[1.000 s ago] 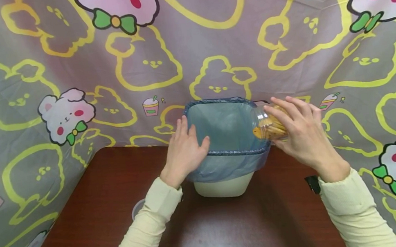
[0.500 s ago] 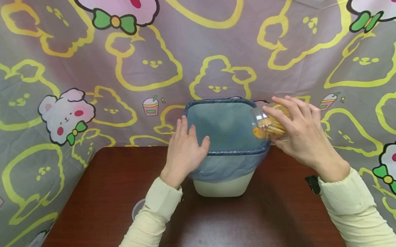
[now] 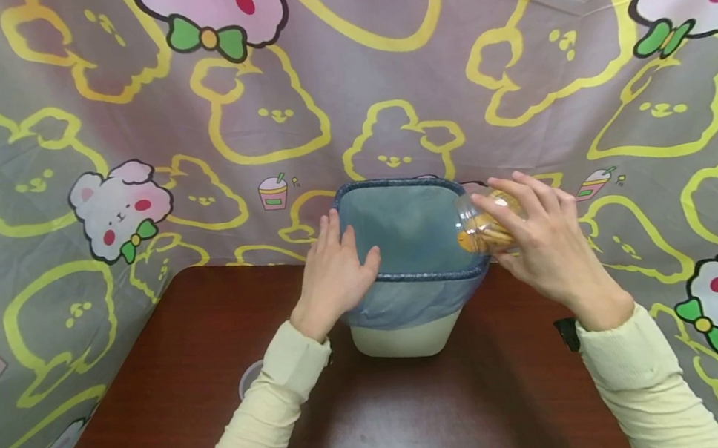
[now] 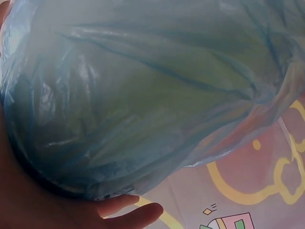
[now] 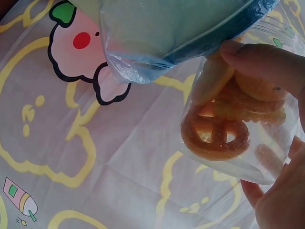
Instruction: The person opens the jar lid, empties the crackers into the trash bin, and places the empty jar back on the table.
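Note:
My left hand (image 3: 337, 279) rests on the left rim of a pale bin (image 3: 407, 339) lined with a blue plastic bag (image 3: 418, 299). Its fingers lie fairly straight, and the thumb points over the opening. In my right hand (image 3: 546, 242) I grip a clear jar (image 3: 468, 214), lying nearly on its side at the bin's right rim with its mouth toward the opening. Biscuits (image 3: 495, 233) fill much of the jar; the right wrist view shows a pretzel-shaped one (image 5: 217, 136) near the jar's base. The bin's bottom is out of sight.
The bin stands on a dark brown table (image 3: 199, 348). Partly behind my left sleeve lies a round, translucent thing (image 3: 250, 379), perhaps a lid. A patterned cloth (image 3: 381, 79) hangs close behind the bin and along both sides.
My right hand has shifted very slightly left with the jar, and the biscuits in it look rearranged. My left hand and the bin have stayed in place.

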Demonstrator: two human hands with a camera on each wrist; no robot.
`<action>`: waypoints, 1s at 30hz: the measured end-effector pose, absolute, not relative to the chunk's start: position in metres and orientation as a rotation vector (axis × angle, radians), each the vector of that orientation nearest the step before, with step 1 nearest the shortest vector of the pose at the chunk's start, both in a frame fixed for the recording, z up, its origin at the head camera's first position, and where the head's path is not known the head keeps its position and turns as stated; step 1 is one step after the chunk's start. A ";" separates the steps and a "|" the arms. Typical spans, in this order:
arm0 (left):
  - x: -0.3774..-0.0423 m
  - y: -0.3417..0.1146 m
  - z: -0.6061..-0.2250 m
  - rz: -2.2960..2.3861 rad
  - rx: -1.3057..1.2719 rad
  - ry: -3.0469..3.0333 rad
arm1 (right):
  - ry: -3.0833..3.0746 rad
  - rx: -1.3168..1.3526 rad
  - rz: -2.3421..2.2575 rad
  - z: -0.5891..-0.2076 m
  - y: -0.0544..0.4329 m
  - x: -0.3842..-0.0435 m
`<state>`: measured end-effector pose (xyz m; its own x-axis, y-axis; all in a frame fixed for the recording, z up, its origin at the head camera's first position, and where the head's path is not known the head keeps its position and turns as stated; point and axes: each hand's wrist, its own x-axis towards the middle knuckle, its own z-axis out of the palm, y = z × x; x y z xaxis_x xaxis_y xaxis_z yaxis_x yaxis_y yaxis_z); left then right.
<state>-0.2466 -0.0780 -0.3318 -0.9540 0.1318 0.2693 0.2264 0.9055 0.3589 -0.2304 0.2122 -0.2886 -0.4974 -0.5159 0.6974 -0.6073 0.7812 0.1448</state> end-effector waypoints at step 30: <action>-0.246 -0.078 -0.330 -0.590 -0.271 -2.825 | -2.107 0.920 0.042 -0.286 0.207 -0.233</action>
<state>-0.2464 -0.0782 -0.3304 -0.9534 0.1301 0.2723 0.2283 0.9011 0.3687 -0.2330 0.2068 -0.2861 -0.3997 -0.5969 0.6957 -0.6242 0.7330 0.2703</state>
